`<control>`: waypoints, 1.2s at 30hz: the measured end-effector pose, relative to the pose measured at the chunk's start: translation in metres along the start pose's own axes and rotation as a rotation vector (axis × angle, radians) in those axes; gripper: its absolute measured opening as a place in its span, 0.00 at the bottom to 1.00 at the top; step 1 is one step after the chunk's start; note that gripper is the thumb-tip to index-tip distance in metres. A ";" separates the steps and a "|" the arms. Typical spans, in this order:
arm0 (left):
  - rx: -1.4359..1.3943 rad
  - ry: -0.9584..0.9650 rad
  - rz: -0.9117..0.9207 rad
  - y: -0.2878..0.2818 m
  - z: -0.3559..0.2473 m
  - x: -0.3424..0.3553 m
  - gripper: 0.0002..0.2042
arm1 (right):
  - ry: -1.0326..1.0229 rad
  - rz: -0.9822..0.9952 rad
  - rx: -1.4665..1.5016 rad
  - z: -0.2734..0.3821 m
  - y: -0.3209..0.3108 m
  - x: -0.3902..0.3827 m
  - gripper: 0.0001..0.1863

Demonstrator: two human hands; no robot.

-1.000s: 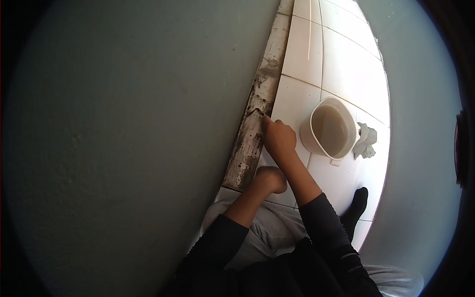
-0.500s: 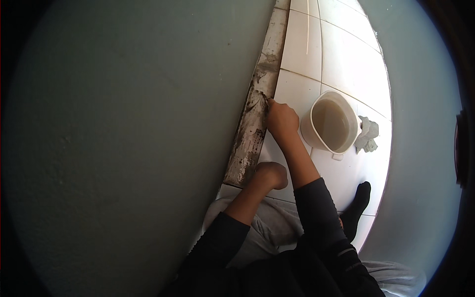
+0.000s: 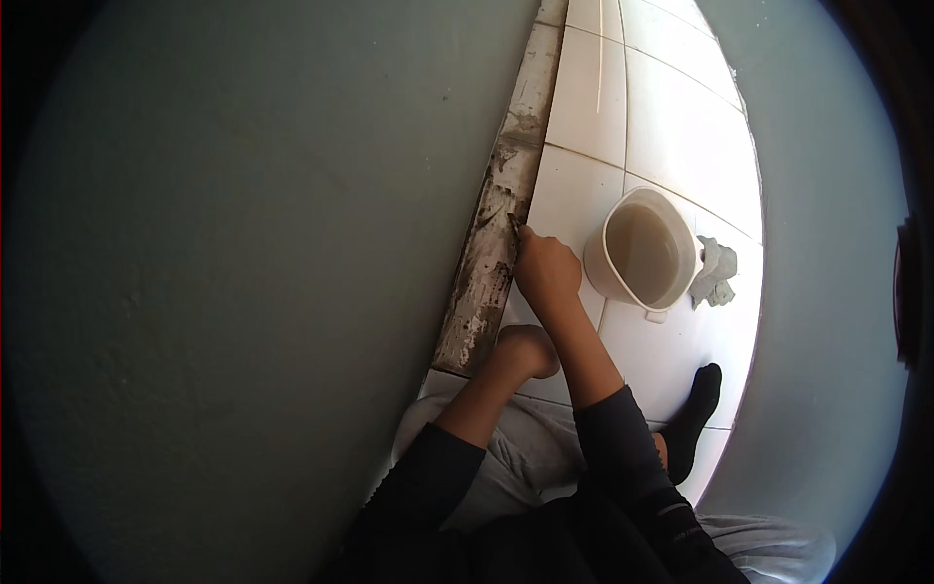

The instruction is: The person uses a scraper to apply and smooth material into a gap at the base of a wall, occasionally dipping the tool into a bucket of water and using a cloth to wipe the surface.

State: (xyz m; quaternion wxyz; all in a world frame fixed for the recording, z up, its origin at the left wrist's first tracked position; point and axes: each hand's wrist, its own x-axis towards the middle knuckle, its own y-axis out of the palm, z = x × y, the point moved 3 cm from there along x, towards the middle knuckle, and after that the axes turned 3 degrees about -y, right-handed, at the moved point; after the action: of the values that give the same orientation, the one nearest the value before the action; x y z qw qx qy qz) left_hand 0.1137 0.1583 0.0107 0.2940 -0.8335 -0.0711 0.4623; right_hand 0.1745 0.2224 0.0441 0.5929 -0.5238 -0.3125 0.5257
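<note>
Strip (image 3: 500,190) runs lengthwise forward, just left of right hand (image 3: 548,273), which pinches tool (image 3: 514,222), and left hand (image 3: 528,351), grip indeterminable.

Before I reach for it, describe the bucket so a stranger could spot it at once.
From the big grey wall on the left, go right to the white tiled floor. There, just right of the person's right hand, stands a white bucket. Murky water inside sets it apart from the crumpled grey cloth on its right.
</note>
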 end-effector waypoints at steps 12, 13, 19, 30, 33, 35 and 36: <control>0.054 -0.051 0.131 -0.012 -0.010 -0.009 0.16 | 0.023 0.033 0.052 -0.006 -0.010 0.029 0.15; 0.056 -0.049 0.138 -0.011 -0.013 -0.008 0.16 | 0.038 0.009 0.079 -0.011 -0.012 0.035 0.15; 0.061 -0.055 0.127 -0.012 -0.006 -0.007 0.17 | -0.005 0.004 0.041 0.000 -0.011 0.041 0.13; 0.032 -0.046 0.117 -0.006 -0.005 -0.002 0.16 | 0.016 -0.013 0.053 -0.004 -0.011 0.037 0.13; 0.051 -0.058 0.133 -0.005 -0.006 -0.002 0.16 | 0.040 0.021 0.047 -0.001 -0.004 0.025 0.13; 0.052 -0.021 0.140 -0.007 -0.011 -0.002 0.16 | 0.019 0.018 0.065 -0.007 -0.015 0.045 0.14; 0.052 0.012 0.138 -0.008 -0.016 -0.002 0.16 | 0.030 0.014 0.061 -0.012 -0.017 0.049 0.14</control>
State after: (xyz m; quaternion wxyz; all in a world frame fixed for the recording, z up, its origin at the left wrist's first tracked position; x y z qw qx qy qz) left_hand 0.1268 0.1578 0.0229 0.2833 -0.8313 0.0005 0.4782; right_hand 0.2029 0.2677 0.0483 0.6097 -0.5154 -0.2836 0.5312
